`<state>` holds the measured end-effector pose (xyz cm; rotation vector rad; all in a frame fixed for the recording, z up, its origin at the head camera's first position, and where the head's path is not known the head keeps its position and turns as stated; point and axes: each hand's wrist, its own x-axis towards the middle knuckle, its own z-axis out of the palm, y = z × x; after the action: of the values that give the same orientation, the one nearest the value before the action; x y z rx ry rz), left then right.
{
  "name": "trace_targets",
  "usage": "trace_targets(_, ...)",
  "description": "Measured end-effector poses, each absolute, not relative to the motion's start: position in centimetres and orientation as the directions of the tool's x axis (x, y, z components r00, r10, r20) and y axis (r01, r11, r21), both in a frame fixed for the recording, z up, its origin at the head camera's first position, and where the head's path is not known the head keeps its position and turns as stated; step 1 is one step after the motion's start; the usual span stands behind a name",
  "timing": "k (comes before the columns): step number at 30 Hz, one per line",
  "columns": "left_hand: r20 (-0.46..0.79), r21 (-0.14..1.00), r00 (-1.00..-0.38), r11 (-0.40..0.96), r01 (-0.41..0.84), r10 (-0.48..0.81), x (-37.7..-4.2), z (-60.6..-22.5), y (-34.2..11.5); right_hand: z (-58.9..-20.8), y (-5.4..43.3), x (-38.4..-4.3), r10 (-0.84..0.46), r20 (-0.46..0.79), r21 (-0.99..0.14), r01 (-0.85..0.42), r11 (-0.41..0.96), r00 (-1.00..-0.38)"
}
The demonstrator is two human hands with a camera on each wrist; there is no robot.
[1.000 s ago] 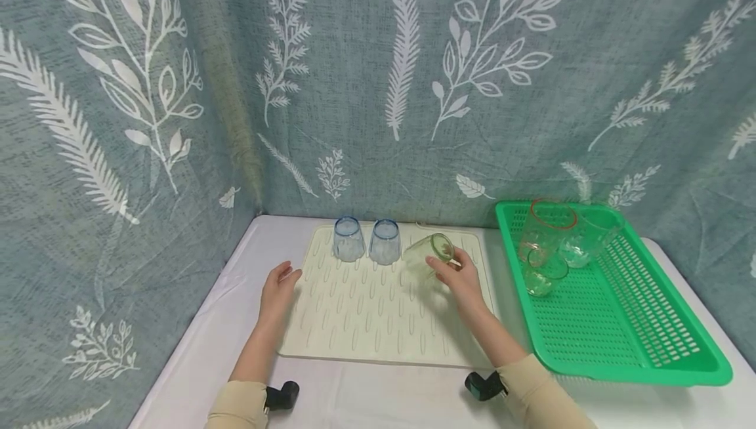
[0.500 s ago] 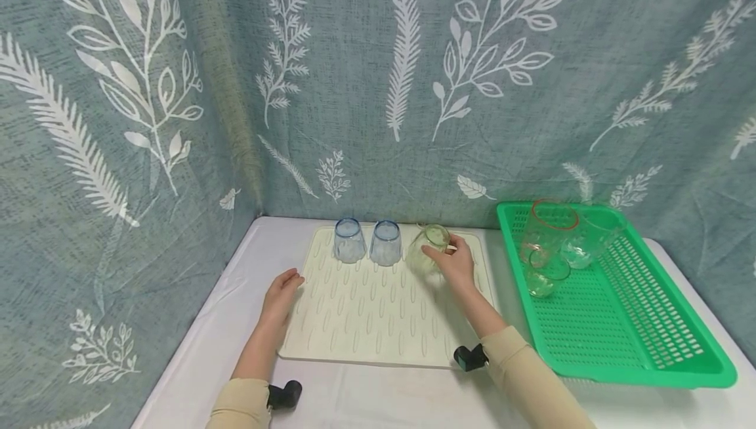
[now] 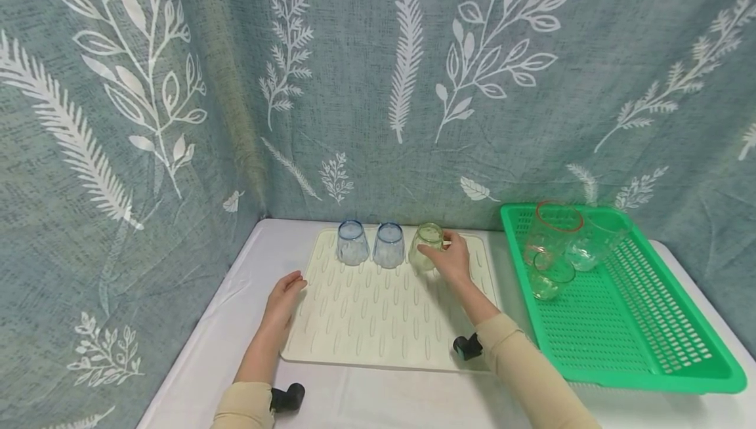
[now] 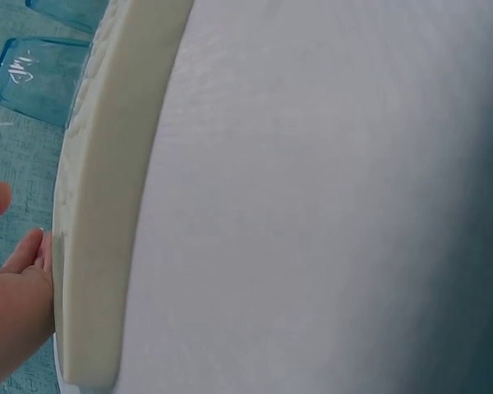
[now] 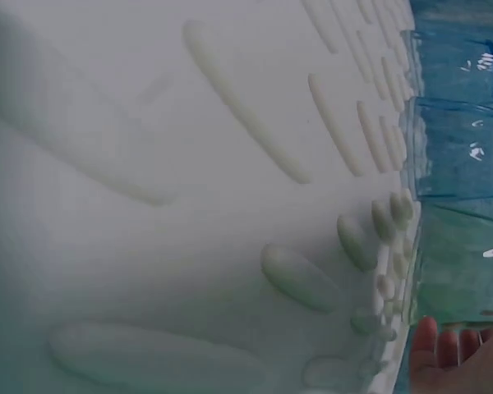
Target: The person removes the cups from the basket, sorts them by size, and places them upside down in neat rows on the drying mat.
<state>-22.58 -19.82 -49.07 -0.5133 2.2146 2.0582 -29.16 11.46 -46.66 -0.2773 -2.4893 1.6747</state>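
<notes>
My right hand (image 3: 453,260) grips a green tinted glass (image 3: 430,235), thumb on its near side and fingers round its right side. The glass stands narrower end up at the back of the cream ribbed mat (image 3: 366,324). To its left stand two blue tinted glasses (image 3: 352,248), also narrower end up, in a row with it. In the right wrist view the green glass (image 5: 460,263) is close beside a blue glass (image 5: 460,152), with my fingertips at its side. My left hand (image 3: 285,294) holds nothing, its fingers loosely bent by the mat's left edge.
On the right a green plastic basket (image 3: 732,373) holds a red-rimmed glass (image 3: 552,232), a clear glass (image 3: 590,248) and a small green-tinted glass (image 3: 549,281). A patterned curtain (image 3: 348,88) hangs behind the white-covered table (image 3: 378,399).
The green glass has gone from tilted to upright and moved left, lining up with the blue glasses, still in my right hand. My left hand has barely moved.
</notes>
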Motion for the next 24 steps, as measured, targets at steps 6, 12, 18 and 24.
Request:
trace_targets(6, -0.275, 0.958, -0.942, 0.032, -0.286, -0.194, -22.75, -49.28, -19.63, -47.06, 11.45, -29.27, 0.198, 0.036, -0.912, 0.048, 0.406, -0.980)
trace_targets(12, -0.263, 0.960, -0.947, 0.045, -0.275, -0.184, -22.91, -49.36, -19.64, -47.20, 11.49, -29.21, 0.193, 0.054, -0.907, 0.033, 0.421, -0.980)
trace_targets(18, -0.266, 0.959, -0.947, 0.047, -0.278, -0.180, -22.80, -49.31, -19.78, -47.32, 11.41, -29.21, 0.190, 0.055, -0.908, 0.030, 0.419, -0.980)
trace_targets(24, -0.269, 0.958, -0.945, 0.048, -0.282, -0.186, -22.77, -49.43, -20.02, -47.01, 11.38, -28.95, 0.193, 0.068, -0.910, 0.018, 0.413, -0.979)
